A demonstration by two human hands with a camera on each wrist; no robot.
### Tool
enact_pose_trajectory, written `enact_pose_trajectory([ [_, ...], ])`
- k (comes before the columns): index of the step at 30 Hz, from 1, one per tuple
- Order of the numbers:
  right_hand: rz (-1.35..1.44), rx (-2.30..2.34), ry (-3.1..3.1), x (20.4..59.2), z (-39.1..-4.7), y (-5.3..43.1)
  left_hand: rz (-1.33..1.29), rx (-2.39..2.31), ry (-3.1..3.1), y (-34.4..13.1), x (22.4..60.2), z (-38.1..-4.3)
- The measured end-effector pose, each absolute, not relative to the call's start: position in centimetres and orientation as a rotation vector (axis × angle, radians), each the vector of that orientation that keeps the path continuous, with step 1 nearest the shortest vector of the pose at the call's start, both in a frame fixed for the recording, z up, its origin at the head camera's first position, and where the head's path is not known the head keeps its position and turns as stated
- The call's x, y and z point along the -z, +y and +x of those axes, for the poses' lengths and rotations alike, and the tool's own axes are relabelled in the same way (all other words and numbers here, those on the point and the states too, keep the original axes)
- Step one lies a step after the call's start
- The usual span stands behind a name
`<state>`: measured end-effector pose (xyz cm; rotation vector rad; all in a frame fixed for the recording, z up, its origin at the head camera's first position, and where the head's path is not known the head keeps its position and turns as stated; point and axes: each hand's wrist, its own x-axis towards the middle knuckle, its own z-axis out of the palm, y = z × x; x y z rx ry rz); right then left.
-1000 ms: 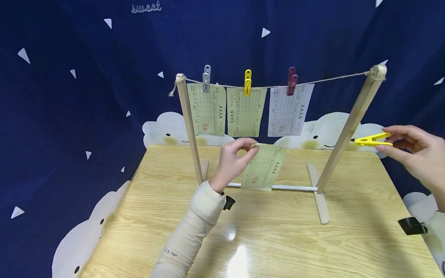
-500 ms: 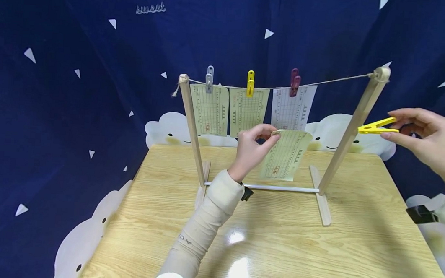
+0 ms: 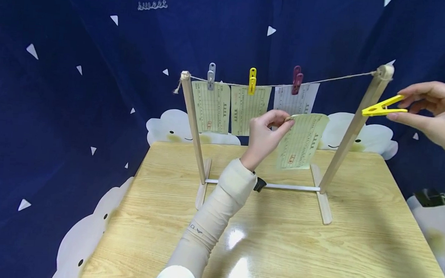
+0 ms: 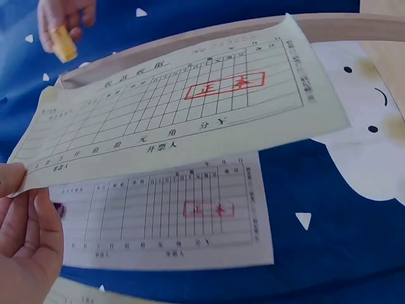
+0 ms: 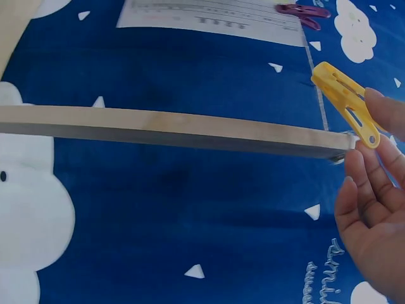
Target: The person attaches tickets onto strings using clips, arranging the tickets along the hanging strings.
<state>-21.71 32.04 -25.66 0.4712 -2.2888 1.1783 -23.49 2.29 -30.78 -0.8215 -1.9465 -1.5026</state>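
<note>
Between thumb and fingers, my left hand [image 3: 266, 135] pinches the top left corner of a pale green receipt slip [image 3: 301, 141]. The slip hangs in front of the white receipt slip [image 3: 296, 99], below the string. In the left wrist view the held receipt [image 4: 190, 101] shows a printed grid and a red stamped box. Over at the right, my right hand [image 3: 435, 112] pinches a yellow clothespin [image 3: 384, 107] by its handle ends, beside the right post. The right wrist view shows this clothespin [image 5: 347, 104] near the post's top.
A string [image 3: 339, 79] runs between two wooden posts [image 3: 353, 129]. Grey [image 3: 211, 76], yellow [image 3: 252, 81] and dark red clothespins [image 3: 297, 80] hold two green slips [image 3: 210, 109] and the white one on it. The stand's feet [image 3: 322, 203] rest on a wooden table [image 3: 277, 242].
My left hand has carried the green receipt slip up and to the right, now overlapping the white slip. My right hand has risen with the yellow clothespin.
</note>
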Motion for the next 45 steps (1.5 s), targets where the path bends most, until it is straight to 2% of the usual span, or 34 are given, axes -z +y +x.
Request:
enact_pose_trajectory([
  [8, 0.509, -1.117, -2.291, 23.0, -22.1, 31.6, -0.77, 1.545, -2.03, 4.0, 27.6, -22.7],
  [16, 0.531, -1.042, -2.284, 21.3, -23.4, 31.5, -0.68, 1.64, -1.993, 5.8, 29.0, -25.5],
  [34, 0.541, -1.113, -2.41, 18.2, -26.8, 31.4, -0.541, 1.695, -1.941, 9.8, 28.7, -26.9],
  [45, 0.575, -0.668, -2.609, 16.6, -27.7, 30.6, -0.484, 1.814, -1.896, 10.8, 28.6, -27.6],
])
